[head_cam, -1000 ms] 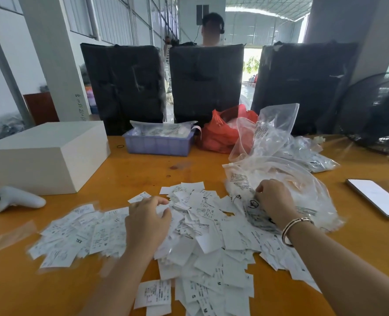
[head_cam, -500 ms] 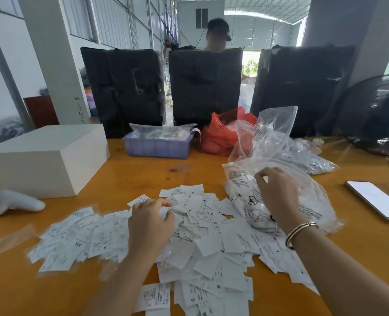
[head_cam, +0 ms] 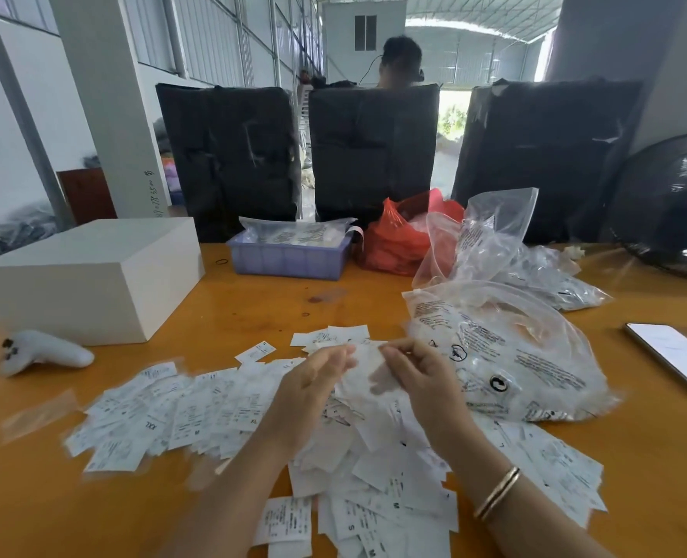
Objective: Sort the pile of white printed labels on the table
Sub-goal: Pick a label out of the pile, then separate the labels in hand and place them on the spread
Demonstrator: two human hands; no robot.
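I see both hands raised just above the pile of labels [head_cam: 333, 449], which spreads across the near part of the wooden table [head_cam: 253, 312] from the left side to the near right edge. The left hand [head_cam: 313, 390] and the right hand [head_cam: 418, 380] face each other over the middle of the pile, and between them they hold up a label [head_cam: 364, 370], blurred and pale. The left fingers [head_cam: 339, 356] are curled inward with their tips at the label's left edge; the right fingers [head_cam: 398, 348] are bent and close together, their tips at its right edge. It looks like a pinch from each side, but the blur keeps me from telling exactly which fingers grip it. The held label sits above the heap, not lying in it. A bangle [head_cam: 496, 493] circles the right wrist.

Just to the right of the hands, a clear printed plastic bag [head_cam: 515, 356] lies on the table, touching the pile's edge. Behind it stand more clear bags [head_cam: 490, 243] and a red bag [head_cam: 394, 243]. A blue tray [head_cam: 289, 259] sits at the far middle, a white box [head_cam: 92, 275] at the left, and a white controller [head_cam: 43, 352] near the box. A phone [head_cam: 676, 356] lies well apart at the right.
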